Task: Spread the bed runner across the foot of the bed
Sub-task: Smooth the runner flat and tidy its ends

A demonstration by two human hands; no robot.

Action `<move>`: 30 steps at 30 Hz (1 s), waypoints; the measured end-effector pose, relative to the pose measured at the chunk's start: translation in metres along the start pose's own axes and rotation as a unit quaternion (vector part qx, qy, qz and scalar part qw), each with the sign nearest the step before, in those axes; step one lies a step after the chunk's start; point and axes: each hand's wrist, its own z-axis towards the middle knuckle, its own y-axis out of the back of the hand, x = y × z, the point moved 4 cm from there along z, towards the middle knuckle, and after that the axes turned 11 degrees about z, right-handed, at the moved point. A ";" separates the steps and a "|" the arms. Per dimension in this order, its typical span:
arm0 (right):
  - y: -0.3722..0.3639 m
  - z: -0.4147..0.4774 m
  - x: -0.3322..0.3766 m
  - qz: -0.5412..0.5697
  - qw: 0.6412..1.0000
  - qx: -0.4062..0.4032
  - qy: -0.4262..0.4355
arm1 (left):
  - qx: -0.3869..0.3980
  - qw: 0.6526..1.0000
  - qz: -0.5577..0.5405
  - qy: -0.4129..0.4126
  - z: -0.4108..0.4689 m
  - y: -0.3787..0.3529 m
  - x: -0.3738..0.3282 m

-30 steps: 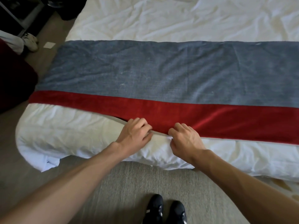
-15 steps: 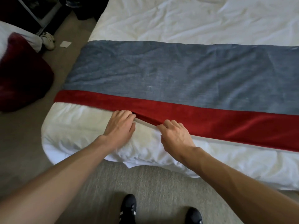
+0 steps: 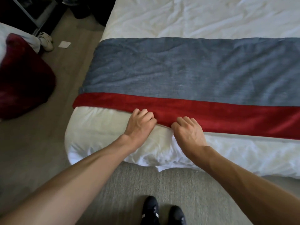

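Bedding is filling most of the view: the bed (image 3: 100,132), dressed in a rumpled white duvet, is running from nine o'clock out past three o'clock. The bed runner (image 3: 186,72) is lying across its foot, with a broad grey-blue panel on the twelve o'clock side and a red band (image 3: 227,117) along the six o'clock side, nearest the person. The runner's left end is reaching the bed's edge at about nine o'clock, while its right end is passing out of frame at three o'clock. A strip of white duvet is showing between the red band and the foot edge.

The left hand (image 3: 139,125) is sitting just off centre toward six o'clock, its fingers curling over the red band's near hem and gripping it. The right hand (image 3: 188,132) is sitting near it, at five o'clock from centre, knuckles up, fingers likewise curling round the same hem. A sliver of the runner's pale underside is showing between them.

Black shoes (image 3: 150,208) are standing on the grey carpet (image 3: 129,184) at six o'clock. A dark red cushion (image 3: 24,78) is lying at nine o'clock, and a white sneaker (image 3: 46,41) and a paper scrap (image 3: 64,44) are lying toward eleven o'clock.
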 end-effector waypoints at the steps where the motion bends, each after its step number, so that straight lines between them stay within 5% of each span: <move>1: -0.001 -0.005 0.001 -0.007 1.000 -0.001 0.021 | -0.011 1.000 -0.004 -0.011 -0.006 0.000 -0.001; 9: -0.007 -0.017 0.006 -0.014 1.000 0.026 0.007 | -0.064 0.996 -0.055 -0.024 -0.028 0.002 -0.001; 18: -0.010 -0.005 0.015 0.031 0.999 0.024 -0.010 | 0.030 0.999 -0.013 0.033 -0.033 -0.008 0.031; 24: -0.003 -0.015 0.017 0.071 0.995 0.017 0.063 | -0.021 0.997 -0.044 0.058 -0.048 -0.002 0.032; 30: -0.009 -0.015 0.011 0.090 0.994 -0.028 0.048 | 0.001 0.996 0.002 0.086 -0.028 -0.012 0.039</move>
